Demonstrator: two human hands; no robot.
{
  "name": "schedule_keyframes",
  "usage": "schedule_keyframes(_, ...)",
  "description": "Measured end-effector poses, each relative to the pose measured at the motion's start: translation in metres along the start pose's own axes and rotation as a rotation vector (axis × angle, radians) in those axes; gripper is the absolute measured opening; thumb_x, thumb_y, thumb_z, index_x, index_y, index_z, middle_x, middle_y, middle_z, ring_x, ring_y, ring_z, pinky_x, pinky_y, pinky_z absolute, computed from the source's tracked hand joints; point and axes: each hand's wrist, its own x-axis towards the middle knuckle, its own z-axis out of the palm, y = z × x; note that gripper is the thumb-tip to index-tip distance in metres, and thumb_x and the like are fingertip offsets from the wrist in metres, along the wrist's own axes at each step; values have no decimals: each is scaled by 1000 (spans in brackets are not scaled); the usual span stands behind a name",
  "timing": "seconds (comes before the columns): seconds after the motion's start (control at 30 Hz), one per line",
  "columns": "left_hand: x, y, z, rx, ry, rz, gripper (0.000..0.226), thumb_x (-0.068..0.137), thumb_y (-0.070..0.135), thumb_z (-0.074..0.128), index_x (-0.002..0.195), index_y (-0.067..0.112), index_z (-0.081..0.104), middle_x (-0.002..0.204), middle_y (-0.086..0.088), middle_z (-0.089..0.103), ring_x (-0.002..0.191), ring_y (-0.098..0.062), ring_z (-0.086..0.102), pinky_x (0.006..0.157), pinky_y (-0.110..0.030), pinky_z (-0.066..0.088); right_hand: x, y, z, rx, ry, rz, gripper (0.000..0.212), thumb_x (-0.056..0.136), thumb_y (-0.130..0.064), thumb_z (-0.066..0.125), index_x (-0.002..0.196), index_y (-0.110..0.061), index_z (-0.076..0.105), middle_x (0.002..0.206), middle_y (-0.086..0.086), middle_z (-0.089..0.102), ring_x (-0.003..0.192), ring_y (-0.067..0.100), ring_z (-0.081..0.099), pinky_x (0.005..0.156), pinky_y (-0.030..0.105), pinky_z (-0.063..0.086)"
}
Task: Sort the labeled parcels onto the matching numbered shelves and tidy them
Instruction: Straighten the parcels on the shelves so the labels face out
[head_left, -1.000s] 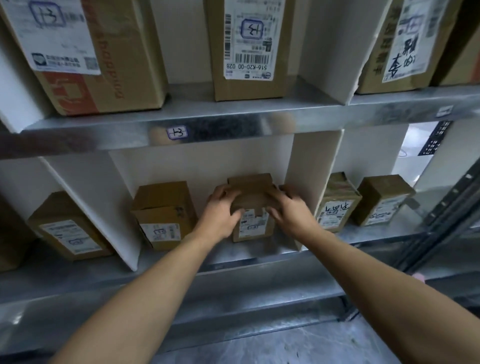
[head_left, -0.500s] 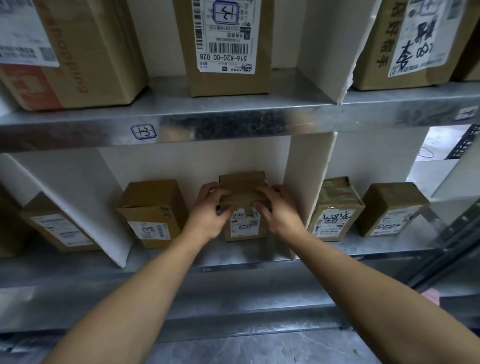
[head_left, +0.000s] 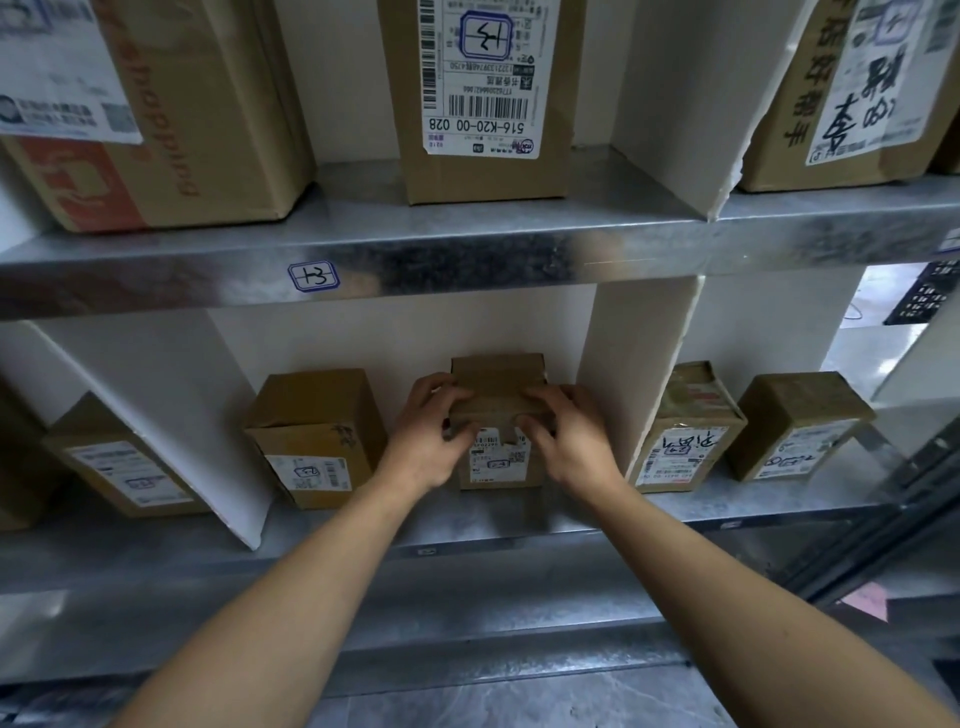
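My left hand (head_left: 431, 441) and right hand (head_left: 566, 441) both grip the small parcel (head_left: 498, 467), fingers curled over its top front edge and thumbs down on the labelled face. It stands on the lower shelf (head_left: 467, 540), label outward, between a squat neighbouring box (head_left: 311, 431) on its left and the white divider (head_left: 634, 389) close on its right. I judge it light and stiff, plain corrugated card, so two hands are plenty. The lid flap looks slightly lifted, so I would press on the side walls rather than pull at that flap. Dry card should not slip. Above, the upper shelf edge carries a handwritten tag (head_left: 313, 275), and a tall parcel (head_left: 478, 93) stands on that shelf.
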Motion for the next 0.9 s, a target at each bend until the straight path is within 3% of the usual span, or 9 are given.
schedule_keyframes(0.13,-1,-2,4,-9,28,12,38,88,20,70,123,10,61,138,-5,39,119,-15,46,96,-22,45,3,1,-5,15,-13,0,40,94,-25,70,133,-18,62,130,11,49,115,24,54,93,17,35)
schedule_keyframes(0.27,-3,0,6,-16,47,24,38,86,17,72,121,7,62,136,-10,42,120,-25,50,100,-39,50,2,2,-8,9,-12,-25,40,94,-23,70,133,-17,62,127,11,51,115,25,55,95,19,37)
schedule_keyframes(0.37,-4,2,3,28,32,22,41,87,20,72,124,9,60,137,-9,42,122,-25,49,103,-33,47,1,4,-6,-20,-18,-43,41,96,-25,68,135,-18,60,131,12,50,116,26,55,98,23,39)
schedule_keyframes(0.5,-3,9,-2,133,4,1,46,87,26,71,129,11,58,138,-9,44,126,-23,45,105,-20,31,5,4,-6,-69,-49,-69,44,97,-26,65,139,-18,55,140,13,42,119,28,52,97,20,34)
schedule_keyframes(0.67,-14,17,-3,176,105,-32,48,87,26,71,131,12,57,133,-10,51,123,-24,49,101,-20,32,-2,6,-13,-141,-15,-149,45,97,-28,64,140,-17,55,148,16,38,137,35,40,113,41,37)
schedule_keyframes(0.77,-32,25,-2,137,192,-73,44,88,24,69,130,14,58,129,-8,54,120,-19,50,98,-17,30,-15,2,-21,-259,28,-300,40,96,-27,65,133,-16,59,144,17,43,131,40,45,102,48,47)
schedule_keyframes(0.9,-57,32,-2,163,153,-90,42,91,25,65,130,13,58,125,-8,56,118,-23,52,100,-32,42,-37,-1,-25,-393,44,-419,32,95,-28,64,124,-14,60,127,17,53,105,43,56,73,50,56)
